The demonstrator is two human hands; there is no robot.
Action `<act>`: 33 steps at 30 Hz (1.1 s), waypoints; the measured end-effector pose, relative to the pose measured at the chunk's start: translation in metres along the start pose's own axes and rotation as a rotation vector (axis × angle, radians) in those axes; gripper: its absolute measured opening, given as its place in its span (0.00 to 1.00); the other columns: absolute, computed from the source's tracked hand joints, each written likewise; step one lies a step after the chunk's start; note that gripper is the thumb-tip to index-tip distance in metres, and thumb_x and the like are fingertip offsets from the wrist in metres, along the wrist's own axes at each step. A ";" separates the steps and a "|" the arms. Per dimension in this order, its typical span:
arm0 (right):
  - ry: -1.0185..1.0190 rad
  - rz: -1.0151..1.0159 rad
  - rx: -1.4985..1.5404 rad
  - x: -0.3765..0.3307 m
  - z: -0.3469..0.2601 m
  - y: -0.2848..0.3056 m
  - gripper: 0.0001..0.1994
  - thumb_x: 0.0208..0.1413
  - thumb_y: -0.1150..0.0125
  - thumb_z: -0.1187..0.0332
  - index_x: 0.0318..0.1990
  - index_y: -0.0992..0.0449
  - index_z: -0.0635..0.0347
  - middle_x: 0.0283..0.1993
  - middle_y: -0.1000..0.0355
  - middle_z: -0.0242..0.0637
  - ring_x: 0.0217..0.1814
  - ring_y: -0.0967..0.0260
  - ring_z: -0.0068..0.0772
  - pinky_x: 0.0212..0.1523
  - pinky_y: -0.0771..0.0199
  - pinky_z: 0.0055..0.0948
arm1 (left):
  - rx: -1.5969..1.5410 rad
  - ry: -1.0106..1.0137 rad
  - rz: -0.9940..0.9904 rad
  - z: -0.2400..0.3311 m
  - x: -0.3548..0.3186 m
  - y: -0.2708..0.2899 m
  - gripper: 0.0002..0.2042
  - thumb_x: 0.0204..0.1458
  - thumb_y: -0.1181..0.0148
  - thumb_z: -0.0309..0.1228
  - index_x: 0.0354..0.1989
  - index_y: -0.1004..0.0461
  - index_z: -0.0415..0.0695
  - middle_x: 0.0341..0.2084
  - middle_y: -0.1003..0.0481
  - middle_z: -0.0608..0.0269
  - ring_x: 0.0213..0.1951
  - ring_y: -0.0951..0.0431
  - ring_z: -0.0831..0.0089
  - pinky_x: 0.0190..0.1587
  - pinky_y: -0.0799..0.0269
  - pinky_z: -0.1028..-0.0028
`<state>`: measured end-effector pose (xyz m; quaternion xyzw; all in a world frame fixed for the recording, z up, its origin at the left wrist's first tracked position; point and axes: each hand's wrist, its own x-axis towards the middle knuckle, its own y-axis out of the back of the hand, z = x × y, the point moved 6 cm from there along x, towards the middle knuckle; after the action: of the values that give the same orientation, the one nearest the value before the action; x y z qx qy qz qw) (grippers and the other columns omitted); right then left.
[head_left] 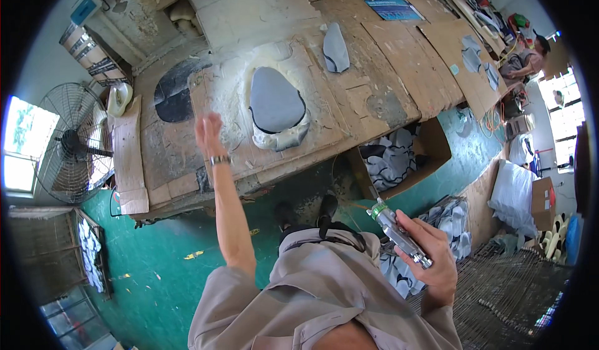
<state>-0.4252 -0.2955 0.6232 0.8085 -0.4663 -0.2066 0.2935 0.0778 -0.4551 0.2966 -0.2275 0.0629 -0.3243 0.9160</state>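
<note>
My right hand (430, 250) is wrapped round a metal spray gun (399, 234) with a green ring near its nozzle, held beyond the table's near edge. Over the table, my left hand (210, 134) is raised with its fingers loosely stretched, slightly blurred, and nothing shows in it. To the right of that hand lies a grey teardrop-shaped piece (277, 100) with a dark edge. It rests over a similar pale piece (290, 139) whose rim shows below it. Whitish residue coats the cardboard (228, 94) around them.
Another grey piece (336, 48) lies farther back, and a dark pad (175, 91) lies at left. A cardboard box (430, 156) of grey pieces stands by the table's near edge. A wire-guarded fan (72, 141) is at left. Another person (527, 59) sits at far right.
</note>
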 end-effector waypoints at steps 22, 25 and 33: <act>0.117 -0.043 0.004 0.039 -0.019 -0.001 0.43 0.34 0.44 0.85 0.69 0.34 0.68 0.42 0.26 0.53 0.40 0.26 0.55 0.45 0.24 0.35 | 1.375 0.788 -0.272 -0.131 -0.338 0.342 0.18 0.54 0.39 0.48 0.44 0.16 0.48 0.39 0.16 0.53 0.44 0.15 0.58 0.50 0.21 0.60; 0.080 -0.033 0.007 0.034 -0.003 -0.004 0.42 0.37 0.44 0.86 0.69 0.34 0.68 0.43 0.25 0.53 0.40 0.25 0.55 0.45 0.24 0.36 | 1.198 0.321 -0.281 -0.106 -0.261 0.190 0.13 0.57 0.35 0.38 0.47 0.18 0.47 0.35 0.16 0.55 0.39 0.16 0.59 0.45 0.21 0.63; 0.054 0.002 0.066 0.009 0.033 0.014 0.39 0.39 0.41 0.87 0.68 0.33 0.66 0.42 0.25 0.51 0.40 0.26 0.56 0.44 0.24 0.37 | 0.312 0.222 -0.493 -0.059 -0.124 -0.101 0.20 0.66 0.42 0.36 0.60 0.27 0.36 0.45 0.18 0.58 0.47 0.18 0.68 0.53 0.24 0.69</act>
<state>-0.4498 -0.3180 0.6076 0.8227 -0.4655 -0.1689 0.2792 -0.0914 -0.4691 0.2867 -0.0558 0.0548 -0.5654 0.8211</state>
